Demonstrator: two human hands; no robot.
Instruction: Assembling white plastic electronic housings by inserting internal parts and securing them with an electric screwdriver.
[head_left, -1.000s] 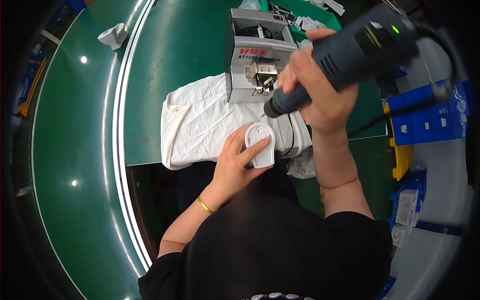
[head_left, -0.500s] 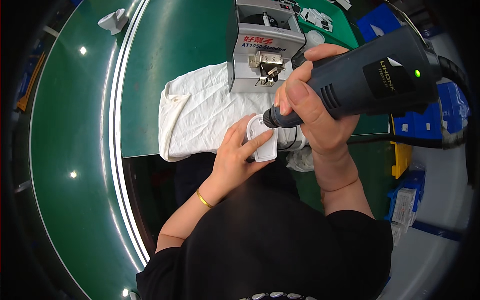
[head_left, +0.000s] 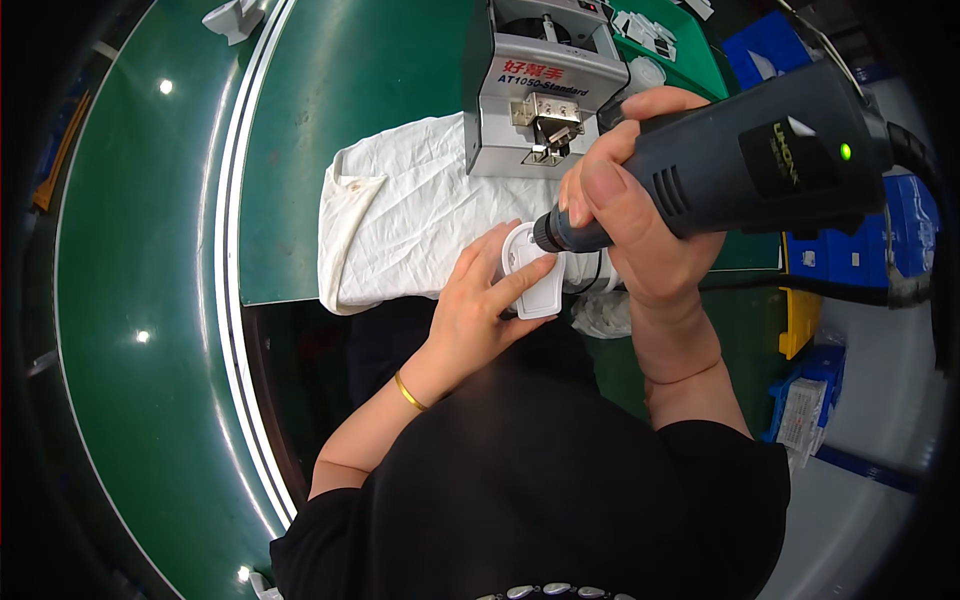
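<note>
One left grip pinches one white casing; the right grip clasps one power driver.

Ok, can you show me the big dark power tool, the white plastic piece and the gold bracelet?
Dark power tool [head_left: 718,160]: head view, middle of its body.
White plastic piece [head_left: 542,294]: head view, its lower flat face.
Gold bracelet [head_left: 406,392]: head view, on its band.

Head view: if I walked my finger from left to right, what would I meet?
White piece at the top, gold bracelet, left hand, held white part, right hand, yellow bin.
</note>
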